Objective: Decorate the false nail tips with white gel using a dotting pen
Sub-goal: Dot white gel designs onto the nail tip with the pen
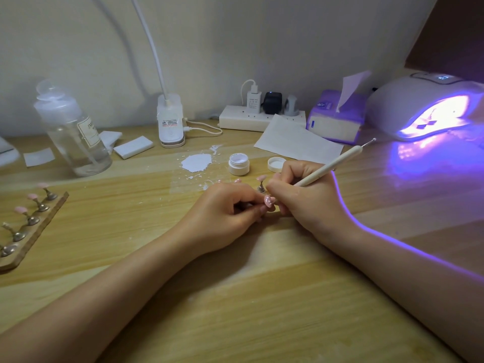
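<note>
My left hand (230, 208) pinches a small stand carrying a pink false nail tip (269, 200) with white dots on it. Right beside it, my right hand (303, 197) grips a cream dotting pen (332, 165) like a pencil; its lower end points down at that nail and is hidden by my fingers. Just behind the hands another pink nail tip on a metal stand (261, 183) stands on the table. The open white gel jar (238, 164) and its lid (276, 164) sit farther back. A white gel puddle (197, 162) lies on clear film.
A wooden holder (31, 221) with several nail stands lies at the left. A clear bottle (73, 132), foam blocks (133, 147), a lamp base (170, 121), a power strip (251, 117), a paper sheet (298, 140), a tissue box (336, 119) and a lit UV lamp (429, 108) line the back.
</note>
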`<state>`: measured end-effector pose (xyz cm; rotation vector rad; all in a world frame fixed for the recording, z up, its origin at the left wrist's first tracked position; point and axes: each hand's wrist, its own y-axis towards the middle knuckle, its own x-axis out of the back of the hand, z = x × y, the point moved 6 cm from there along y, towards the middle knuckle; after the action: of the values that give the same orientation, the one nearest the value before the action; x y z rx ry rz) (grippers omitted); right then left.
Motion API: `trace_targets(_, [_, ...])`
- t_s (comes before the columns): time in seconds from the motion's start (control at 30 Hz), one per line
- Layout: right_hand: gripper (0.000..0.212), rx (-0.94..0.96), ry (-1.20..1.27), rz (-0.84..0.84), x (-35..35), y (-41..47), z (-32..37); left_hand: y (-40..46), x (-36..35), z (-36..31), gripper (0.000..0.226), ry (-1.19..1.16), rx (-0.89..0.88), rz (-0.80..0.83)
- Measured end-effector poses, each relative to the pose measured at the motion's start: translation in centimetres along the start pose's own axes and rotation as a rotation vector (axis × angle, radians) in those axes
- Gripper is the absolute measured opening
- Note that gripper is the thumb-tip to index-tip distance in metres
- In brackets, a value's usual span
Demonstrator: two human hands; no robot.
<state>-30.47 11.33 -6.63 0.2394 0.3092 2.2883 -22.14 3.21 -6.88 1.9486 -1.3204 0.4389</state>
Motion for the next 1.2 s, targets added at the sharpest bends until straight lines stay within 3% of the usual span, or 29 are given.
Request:
trace_targets(0.53, [0.038, 0.008, 0.044, 0.004, 0.0, 0.1, -0.1, 0.1, 0.1, -0.2, 0.01, 0.011, -0.006, -0.003])
trace_targets(0.8, [0.043, -0.026, 0.205, -0.093, 1.0, 0.5, -0.6, 0.0, 0.1, -0.1, 0.015, -0.053, 0.045, 0.002])
trace_targets(1.0, [0.023, -0.004, 0.133, -0.021, 1.1, 0.5, -0.5, -0.1, 0.1, -0.1, 0.015, -0.076, 0.063, 0.004])
trace_targets(1.2, [0.037, 0.001, 0.162, 0.084, 0.8, 0.0, -0.5, -0.1, 0.0, 0.0, 0.015, -0.123, 0.079, 0.013])
